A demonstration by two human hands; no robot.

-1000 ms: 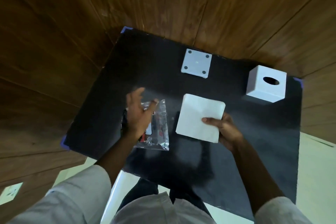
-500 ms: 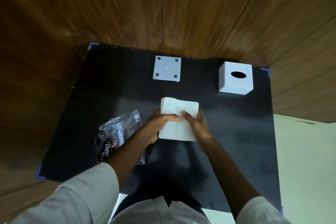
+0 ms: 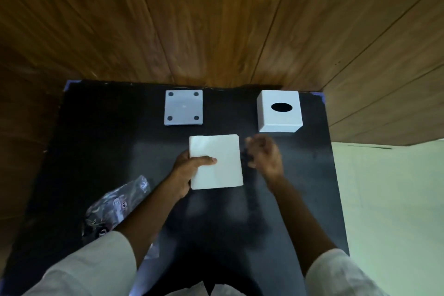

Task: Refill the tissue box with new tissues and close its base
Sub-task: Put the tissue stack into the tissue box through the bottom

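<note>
My left hand grips the tissues at their left edge, thumb lying across the top face and the other fingers hidden underneath. The stack is a flat white block, held level over the middle of the black table, its long axis running away from me, the far short edge towards the wall.

My right hand is just right of the stack, not touching it. It holds nothing; the fingers look loosely curled and partly spread, though the blur there keeps me from saying how far.

The box stands at the far right of the table, well apart from the tissues, its oval slot facing up and the slot's long axis running left to right. The base, a grey square plate with a dark dot in each corner, lies flat at the far edge, left of the box and just beyond the stack.

A crumpled clear wrapper lies near left, partly under my left forearm.
</note>
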